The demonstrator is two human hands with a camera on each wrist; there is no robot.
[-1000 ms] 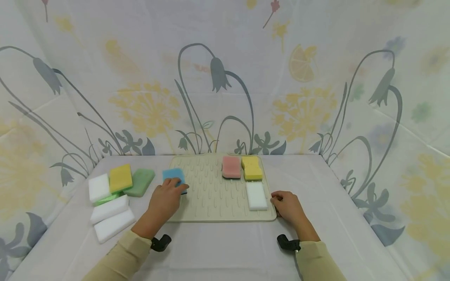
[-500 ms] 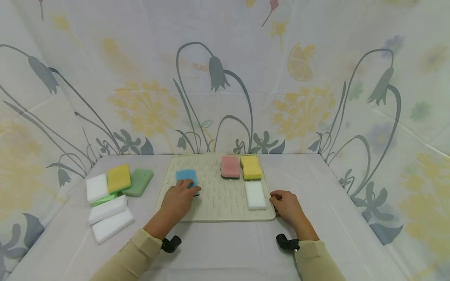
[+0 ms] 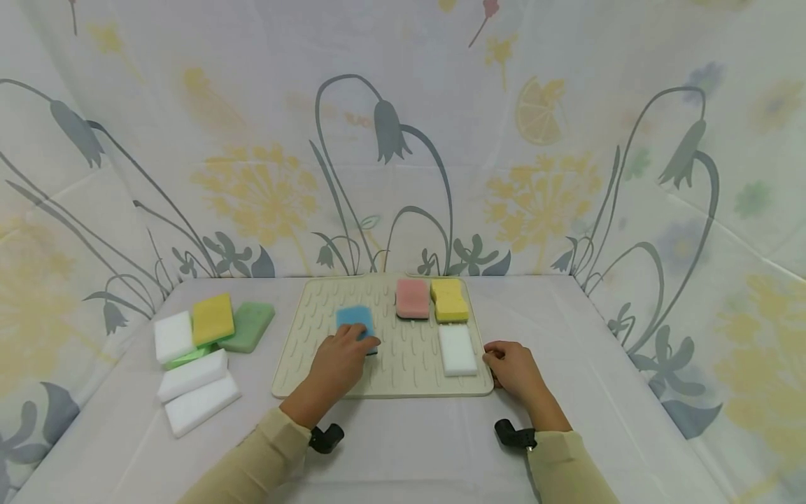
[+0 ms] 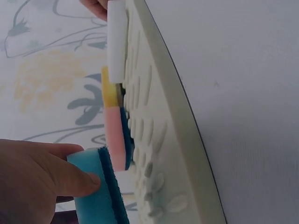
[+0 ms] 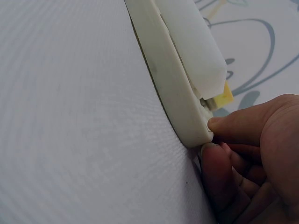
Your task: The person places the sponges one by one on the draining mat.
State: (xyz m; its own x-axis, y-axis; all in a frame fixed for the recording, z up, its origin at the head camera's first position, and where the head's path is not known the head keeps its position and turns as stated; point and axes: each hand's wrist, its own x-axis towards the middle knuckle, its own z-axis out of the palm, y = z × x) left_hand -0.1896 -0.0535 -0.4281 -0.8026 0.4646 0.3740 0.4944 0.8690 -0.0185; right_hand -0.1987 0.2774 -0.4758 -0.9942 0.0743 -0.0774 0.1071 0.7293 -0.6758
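Note:
My left hand (image 3: 340, 357) holds a blue sponge (image 3: 355, 317) with a dark scouring side over the left-centre of a cream ridged mat (image 3: 302, 364). In the left wrist view the thumb presses the blue side of that sponge (image 4: 91, 205), its dark layer facing the mat, slightly above it. At the mat's right edge my right hand (image 3: 516, 367) pinches the rim between thumb and fingers, as the right wrist view shows. A pink sponge (image 3: 412, 298), a yellow sponge (image 3: 450, 301) and a white sponge (image 3: 457, 351) lie on the mat's right part.
Left of the mat sits a loose group: a yellow sponge (image 3: 213, 319), a green sponge (image 3: 249, 327), and several white blocks, one of them this lower white sponge (image 3: 203, 404). A flower-printed cloth (image 3: 403, 175) rises behind the white-covered table (image 3: 403, 448).
My left hand has carried the blue sponge rightward, from the mat's left edge to farther over the mat. The right hand stays at the mat's right edge.

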